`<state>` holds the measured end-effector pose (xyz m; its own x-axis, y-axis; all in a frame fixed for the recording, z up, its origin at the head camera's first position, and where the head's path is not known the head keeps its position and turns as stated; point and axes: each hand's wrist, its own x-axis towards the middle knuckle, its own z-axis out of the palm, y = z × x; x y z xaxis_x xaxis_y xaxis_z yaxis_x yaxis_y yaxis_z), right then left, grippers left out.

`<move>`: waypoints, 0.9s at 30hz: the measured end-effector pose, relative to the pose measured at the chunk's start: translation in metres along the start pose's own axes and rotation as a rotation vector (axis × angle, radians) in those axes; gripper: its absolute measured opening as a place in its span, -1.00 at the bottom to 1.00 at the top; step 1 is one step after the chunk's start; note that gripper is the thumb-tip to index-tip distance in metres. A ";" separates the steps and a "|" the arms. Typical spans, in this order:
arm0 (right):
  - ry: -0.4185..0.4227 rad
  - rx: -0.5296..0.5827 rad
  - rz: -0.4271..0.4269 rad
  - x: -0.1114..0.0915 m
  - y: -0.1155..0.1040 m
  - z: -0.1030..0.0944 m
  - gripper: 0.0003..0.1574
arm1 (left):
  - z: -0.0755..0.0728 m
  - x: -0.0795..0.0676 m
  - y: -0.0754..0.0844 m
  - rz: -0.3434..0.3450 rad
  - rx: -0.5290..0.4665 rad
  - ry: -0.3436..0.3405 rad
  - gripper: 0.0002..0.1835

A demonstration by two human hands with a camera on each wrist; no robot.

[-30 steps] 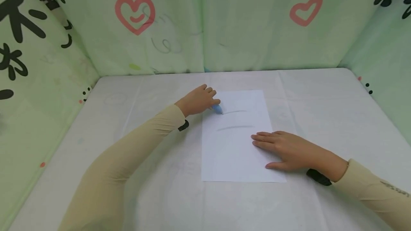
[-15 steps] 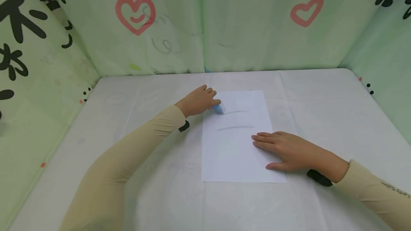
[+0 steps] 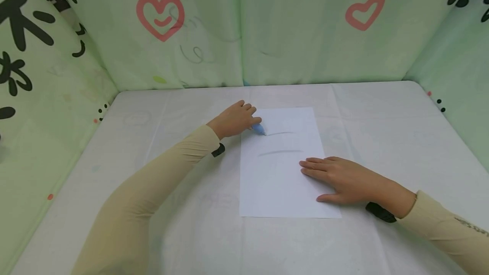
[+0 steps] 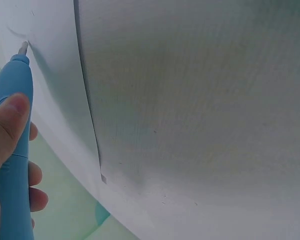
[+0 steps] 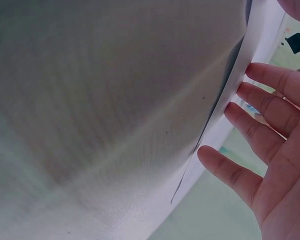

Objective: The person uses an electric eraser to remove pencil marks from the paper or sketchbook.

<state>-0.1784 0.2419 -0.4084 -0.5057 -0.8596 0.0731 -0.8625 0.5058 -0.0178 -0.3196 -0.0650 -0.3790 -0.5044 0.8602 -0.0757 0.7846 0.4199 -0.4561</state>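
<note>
A white sheet of paper (image 3: 275, 190) lies on the white-covered table, bearing two faint grey curved lines, an upper line (image 3: 282, 133) and a lower line (image 3: 280, 152). At its upper left, my left hand (image 3: 234, 120) grips a thick blue pen-shaped tool (image 4: 12, 182) whose narrow grey tip (image 4: 23, 48) is at the paper, by the left end of the upper line. The thumb lies along the tool's body in the left wrist view. My right hand (image 3: 344, 179) rests on the sheet's right side, fingers straight and spread; the right wrist view shows its palm side (image 5: 285, 185).
The table (image 3: 183, 241) has a creased white cover. Green cloth walls (image 3: 290, 46) with red hearts and black markings stand at the back and both sides. A dark wrist device (image 3: 380, 212) shows under the right wrist, another (image 3: 218, 150) under the left.
</note>
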 end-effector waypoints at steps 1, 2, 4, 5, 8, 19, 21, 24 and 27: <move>-0.001 0.000 0.001 0.000 0.000 0.000 -0.23 | 0.000 0.000 0.000 -0.002 0.001 0.000 -0.68; -0.002 0.000 0.001 0.000 0.000 0.000 -0.23 | 0.001 0.000 0.000 0.000 0.002 0.002 -0.68; -0.003 0.002 0.002 0.000 0.000 -0.001 -0.23 | 0.001 0.000 0.000 0.006 0.001 0.004 -0.68; -0.004 0.002 0.003 0.000 -0.001 -0.001 -0.23 | 0.001 0.000 0.000 0.010 -0.001 0.003 -0.69; -0.006 0.002 0.003 0.000 -0.001 -0.001 -0.23 | 0.001 0.001 0.000 0.017 -0.010 0.005 -0.69; -0.012 0.010 0.000 0.001 -0.001 -0.001 -0.24 | -0.001 0.004 0.001 0.006 -0.003 -0.017 -0.69; -0.010 0.009 -0.002 0.001 -0.001 -0.001 -0.24 | -0.002 0.003 0.001 0.012 -0.002 -0.018 -0.69; -0.009 0.006 0.000 0.001 -0.001 -0.001 -0.24 | -0.003 0.004 0.001 0.022 -0.005 -0.017 -0.69; -0.001 0.005 -0.002 0.001 -0.001 -0.001 -0.25 | -0.003 0.004 0.001 0.012 0.013 -0.021 -0.69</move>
<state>-0.1781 0.2413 -0.4069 -0.5042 -0.8606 0.0723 -0.8634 0.5040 -0.0226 -0.3198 -0.0602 -0.3773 -0.5028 0.8587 -0.0996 0.7860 0.4061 -0.4662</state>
